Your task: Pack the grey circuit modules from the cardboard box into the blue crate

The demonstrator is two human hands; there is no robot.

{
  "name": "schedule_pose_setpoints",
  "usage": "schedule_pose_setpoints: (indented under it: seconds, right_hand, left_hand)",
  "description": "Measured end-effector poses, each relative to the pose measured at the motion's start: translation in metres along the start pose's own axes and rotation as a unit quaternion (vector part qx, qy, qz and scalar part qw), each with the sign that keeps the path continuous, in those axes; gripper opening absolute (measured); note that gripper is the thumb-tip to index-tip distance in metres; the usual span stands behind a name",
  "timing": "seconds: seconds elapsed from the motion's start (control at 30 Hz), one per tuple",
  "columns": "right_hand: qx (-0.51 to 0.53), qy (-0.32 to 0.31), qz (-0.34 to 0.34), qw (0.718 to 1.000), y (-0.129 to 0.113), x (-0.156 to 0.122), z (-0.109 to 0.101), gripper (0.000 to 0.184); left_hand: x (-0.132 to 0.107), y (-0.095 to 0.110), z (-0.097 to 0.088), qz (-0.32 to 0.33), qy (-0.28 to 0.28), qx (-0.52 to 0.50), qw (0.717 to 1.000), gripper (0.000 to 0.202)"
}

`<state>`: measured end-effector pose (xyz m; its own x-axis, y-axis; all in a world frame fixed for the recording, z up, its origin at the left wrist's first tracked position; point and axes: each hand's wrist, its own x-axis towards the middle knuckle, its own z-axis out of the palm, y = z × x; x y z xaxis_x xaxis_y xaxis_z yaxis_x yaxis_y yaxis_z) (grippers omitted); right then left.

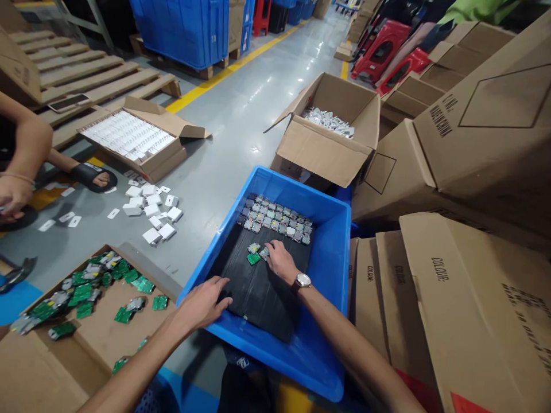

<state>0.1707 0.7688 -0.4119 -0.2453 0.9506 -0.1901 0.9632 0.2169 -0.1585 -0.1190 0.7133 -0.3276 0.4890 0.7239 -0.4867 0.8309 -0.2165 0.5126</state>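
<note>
A blue plastic tub [241, 338] stands before me, with a black sheet [258, 292] inside it. Rows of small grey-faced circuit boards [275, 218] lie side by side at the sheet's far end. My right hand [282, 263], with a watch on the wrist, reaches into the tub, its fingertips closed on a grey circuit board [264, 252]. Just left of those fingers lie a loose green circuit board [253, 258] and another grey one [253, 248]. Over the tub's near left rim is my left hand [206, 303], fingers apart and holding nothing.
At left, an open carton [103, 338] holds piled green circuit boards. White cases [150, 206] lie scattered on the floor near a box of white parts [129, 135]. Beyond the tub is a carton of white pieces [329, 121]. Cartons [469, 298] line the right; another person's hand [15, 195] shows left.
</note>
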Motion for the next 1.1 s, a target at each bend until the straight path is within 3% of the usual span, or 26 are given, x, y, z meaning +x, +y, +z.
schedule_pose_setpoints:
  seconds: [0.13, 0.27, 0.4, 0.57, 0.67, 0.83, 0.87, 0.93, 1.03, 1.1]
  right_hand:
    - [0.159, 0.030, 0.111, 0.981, 0.021, -0.005, 0.010, 0.031]
    - [0.302, 0.071, 0.208, 0.928, 0.031, 0.004, 0.017, 0.035]
    - [0.378, 0.125, 0.258, 0.880, 0.027, 0.022, 0.017, 0.034]
    - [0.512, 0.056, 0.315, 0.797, 0.020, 0.035, 0.012, 0.025]
    - [0.552, 0.060, 0.316, 0.770, 0.019, 0.036, 0.009, 0.022]
    - [0.697, 0.089, 0.314, 0.639, 0.021, 0.040, 0.007, 0.022]
    - [0.707, 0.091, 0.306, 0.631, 0.021, 0.041, 0.007, 0.024]
    - [0.670, 0.099, 0.289, 0.676, 0.021, 0.044, 0.010, 0.030]
    - [0.518, 0.129, 0.258, 0.805, 0.023, 0.048, 0.015, 0.047]
    - [0.426, 0.127, 0.217, 0.869, 0.025, 0.053, 0.017, 0.052]
  left_hand:
    - [0.000, 0.001, 0.001, 0.004, -0.002, 0.002, 1.000, 0.051]
    - [0.000, 0.001, 0.001, 0.007, 0.004, -0.002, 1.000, 0.051]
    - [-0.002, 0.002, 0.000, 0.007, 0.002, -0.004, 1.000, 0.050]
    - [-0.002, 0.002, -0.001, 0.010, 0.008, -0.014, 1.000, 0.049]
    - [-0.002, 0.003, -0.002, 0.009, 0.007, -0.021, 1.000, 0.050]
    - [-0.003, 0.005, -0.004, 0.007, 0.006, -0.024, 1.000, 0.051]
    - [-0.003, 0.005, -0.004, 0.008, 0.007, -0.026, 1.000, 0.051]
    - [-0.003, 0.005, -0.004, 0.010, 0.009, -0.029, 0.999, 0.050]
    - [-0.003, 0.005, -0.003, 0.008, 0.013, -0.029, 0.999, 0.049]
    - [-0.003, 0.005, -0.003, 0.011, 0.013, -0.027, 1.000, 0.049]
